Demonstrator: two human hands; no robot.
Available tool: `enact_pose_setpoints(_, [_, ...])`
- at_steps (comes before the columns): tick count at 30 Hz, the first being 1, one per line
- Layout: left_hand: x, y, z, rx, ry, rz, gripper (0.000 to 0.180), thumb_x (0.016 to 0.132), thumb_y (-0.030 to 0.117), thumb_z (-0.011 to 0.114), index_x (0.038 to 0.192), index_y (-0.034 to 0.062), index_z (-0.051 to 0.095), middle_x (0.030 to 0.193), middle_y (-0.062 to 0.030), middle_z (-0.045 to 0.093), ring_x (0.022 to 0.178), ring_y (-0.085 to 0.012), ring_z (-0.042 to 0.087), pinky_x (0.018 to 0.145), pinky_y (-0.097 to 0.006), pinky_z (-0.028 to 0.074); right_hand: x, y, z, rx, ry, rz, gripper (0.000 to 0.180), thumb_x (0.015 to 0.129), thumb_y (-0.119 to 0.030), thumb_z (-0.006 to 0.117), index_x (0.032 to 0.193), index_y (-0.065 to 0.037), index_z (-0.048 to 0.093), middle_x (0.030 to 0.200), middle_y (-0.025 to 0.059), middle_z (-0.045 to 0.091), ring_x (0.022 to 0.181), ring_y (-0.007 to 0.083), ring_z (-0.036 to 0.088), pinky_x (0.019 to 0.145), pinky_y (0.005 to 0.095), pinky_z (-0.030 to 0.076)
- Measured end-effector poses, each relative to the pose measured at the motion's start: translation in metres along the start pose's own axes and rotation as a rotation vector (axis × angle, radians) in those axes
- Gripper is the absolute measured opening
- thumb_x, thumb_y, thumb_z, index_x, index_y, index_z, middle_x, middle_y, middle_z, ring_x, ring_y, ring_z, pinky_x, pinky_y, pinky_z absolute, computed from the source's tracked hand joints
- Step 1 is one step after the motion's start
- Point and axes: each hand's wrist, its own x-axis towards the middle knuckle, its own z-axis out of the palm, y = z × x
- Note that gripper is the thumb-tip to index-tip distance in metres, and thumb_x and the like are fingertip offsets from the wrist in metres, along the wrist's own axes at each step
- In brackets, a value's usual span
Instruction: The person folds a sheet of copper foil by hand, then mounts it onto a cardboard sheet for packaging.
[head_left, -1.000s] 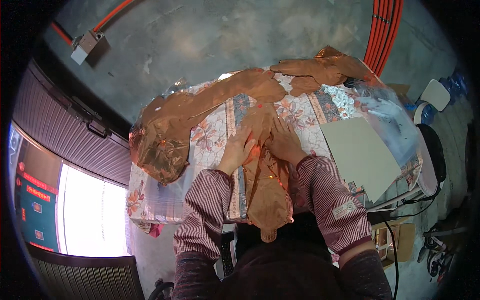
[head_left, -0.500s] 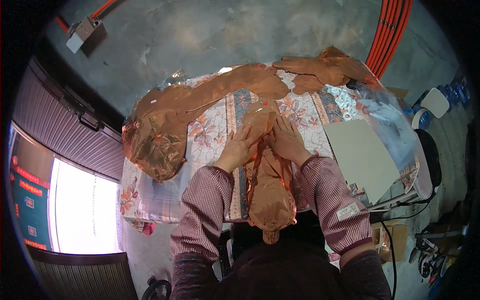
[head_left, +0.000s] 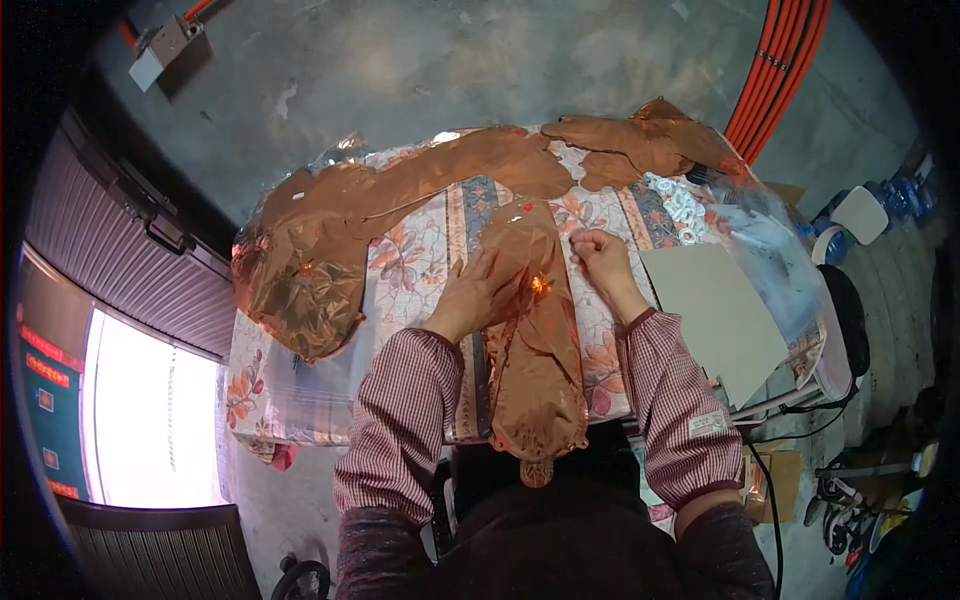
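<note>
A flat, copper-coloured foil balloon (head_left: 535, 385) lies lengthwise in front of me, its rounded end with a short tab hanging past the table's near edge. My left hand (head_left: 467, 300) rests on the balloon's left side, fingers stretched out over the foil. Just off its right edge, my right hand (head_left: 604, 262) is closed, fingers curled in toward the thumb. Whatever those fingers hold, if anything, is hidden. Small red and white marks show near the balloon's far end.
More flat copper foil balloons (head_left: 300, 250) spread along the left and far side of the flower-patterned tablecloth (head_left: 400, 265). To the right are a grey-beige board (head_left: 715, 310), a heap of small white pieces (head_left: 680, 208) and clear plastic bags (head_left: 770, 255).
My right hand has come off the foil to the right and curled its fingers. The balloon's middle now lies more spread out. My left hand stays on it.
</note>
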Motion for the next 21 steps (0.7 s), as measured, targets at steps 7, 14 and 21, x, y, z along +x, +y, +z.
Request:
enact_pose_setpoints(7, [-0.004,-0.003,0.003,0.039,0.010,0.011,0.044,0.095,0.039,0.046,0.136,0.0230,0.047,0.146,-0.0174,0.032,0.138,-0.0336,0.026,0.110,-0.053,0.021,-0.011,-0.021,0.011,-0.036,-0.116,0.116,0.007,0.086,0.001,0.059,0.092,0.003,0.063,0.074,0.0063,0.063,0.057,0.0103,0.057,0.050,0.0219,0.046])
enact_pose_setpoints(14, [0.002,0.002,0.000,-0.047,0.013,-0.002,0.045,0.095,0.044,0.044,0.135,0.0227,0.050,0.149,-0.0174,0.029,0.139,-0.0346,0.024,0.111,-0.052,0.019,0.009,0.006,0.006,-0.378,-0.064,-0.096,0.014,0.074,-0.002,0.067,0.088,0.002,0.066,0.070,0.0133,0.065,0.061,0.0201,0.065,0.055,0.0317,0.050])
enact_pose_setpoints(21, [0.000,0.004,-0.006,-0.062,0.010,-0.020,0.047,0.094,0.048,0.046,0.130,0.0208,0.055,0.148,-0.0175,0.029,0.139,-0.0358,0.023,0.111,-0.053,0.018,0.002,-0.005,0.011,-0.509,-0.035,-0.116,0.019,0.072,-0.004,0.068,0.089,0.001,0.067,0.079,0.0189,0.067,0.071,0.0268,0.067,0.064,0.0348,0.051])
